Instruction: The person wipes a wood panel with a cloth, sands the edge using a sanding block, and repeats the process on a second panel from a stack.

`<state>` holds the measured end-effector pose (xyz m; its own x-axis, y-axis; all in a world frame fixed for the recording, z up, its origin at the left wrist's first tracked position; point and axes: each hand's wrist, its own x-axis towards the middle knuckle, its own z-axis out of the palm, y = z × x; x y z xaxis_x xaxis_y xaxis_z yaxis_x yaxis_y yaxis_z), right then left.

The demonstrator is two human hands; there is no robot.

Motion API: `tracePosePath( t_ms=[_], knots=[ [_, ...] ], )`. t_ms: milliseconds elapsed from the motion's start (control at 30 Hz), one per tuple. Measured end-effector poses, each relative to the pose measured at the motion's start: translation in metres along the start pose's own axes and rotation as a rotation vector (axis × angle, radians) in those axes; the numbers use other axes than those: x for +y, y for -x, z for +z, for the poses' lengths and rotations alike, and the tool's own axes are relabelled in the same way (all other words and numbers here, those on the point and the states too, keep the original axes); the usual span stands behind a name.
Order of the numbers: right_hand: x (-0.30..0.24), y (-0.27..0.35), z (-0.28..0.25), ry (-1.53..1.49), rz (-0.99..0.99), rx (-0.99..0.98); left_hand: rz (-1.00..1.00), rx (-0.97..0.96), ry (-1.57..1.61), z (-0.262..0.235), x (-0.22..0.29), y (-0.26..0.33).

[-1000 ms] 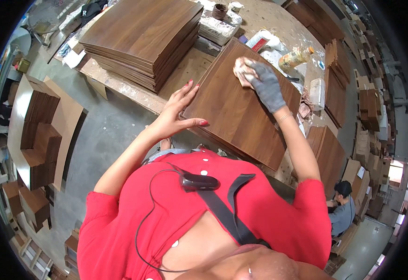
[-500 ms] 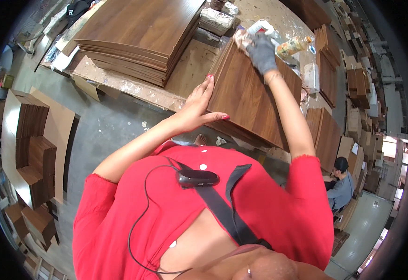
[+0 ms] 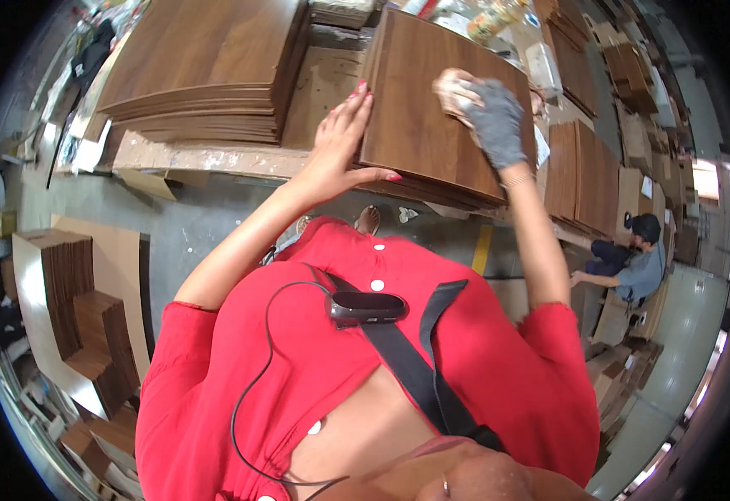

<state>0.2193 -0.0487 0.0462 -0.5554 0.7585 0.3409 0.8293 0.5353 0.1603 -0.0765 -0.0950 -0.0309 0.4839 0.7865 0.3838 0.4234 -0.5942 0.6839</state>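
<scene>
A brown wood-grain panel (image 3: 415, 108) lies on top of a stack at the table's front edge. My bare left hand (image 3: 342, 144) rests at its near left corner, fingers stretched along the left side and thumb over the front edge. In a dark grey glove, my right hand (image 3: 495, 125) is closed round a crumpled, stained cloth (image 3: 455, 93) and presses it onto the right part of the panel's face. The glove hides part of the cloth.
Left of the panel stands a taller stack of brown boards (image 3: 202, 58) on the worktable (image 3: 215, 159). A bottle (image 3: 492, 22) and a white block-shaped item (image 3: 543, 70) lie beyond the panel. More boards (image 3: 582, 171) stand at right, near a seated person (image 3: 639, 263).
My right hand has drawn the cloth from the panel's far left corner back toward me, onto the panel's right part. My left hand stays at the near left corner. The view has shifted.
</scene>
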Motion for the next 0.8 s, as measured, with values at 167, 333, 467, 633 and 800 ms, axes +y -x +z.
tracePosePath(
  t_ms=[167, 333, 467, 633, 800],
  knots=[
    [-0.113, 0.019, 0.017, -0.331, 0.035, 0.134, 0.085, 0.045, 0.167, 0.001, -0.007, -0.012],
    [-0.055, 0.099, -0.015, -0.290, 0.312, -0.104, 0.104, 0.014, 0.101, -0.008, 0.001, -0.018],
    [-0.065, 0.091, -0.034, -0.130, 0.193, 0.046, 0.159, -0.067, 0.014, -0.009, 0.010, -0.027],
    [-0.130, 0.065, 0.002, -0.424, 0.292, 0.165, 0.237, -0.023, 0.035, -0.008, 0.015, -0.034],
    [-0.049, 0.196, -0.015, 0.158, 0.590, -0.114, 0.255, -0.054, -0.067, -0.009, 0.017, -0.034]
  ],
)
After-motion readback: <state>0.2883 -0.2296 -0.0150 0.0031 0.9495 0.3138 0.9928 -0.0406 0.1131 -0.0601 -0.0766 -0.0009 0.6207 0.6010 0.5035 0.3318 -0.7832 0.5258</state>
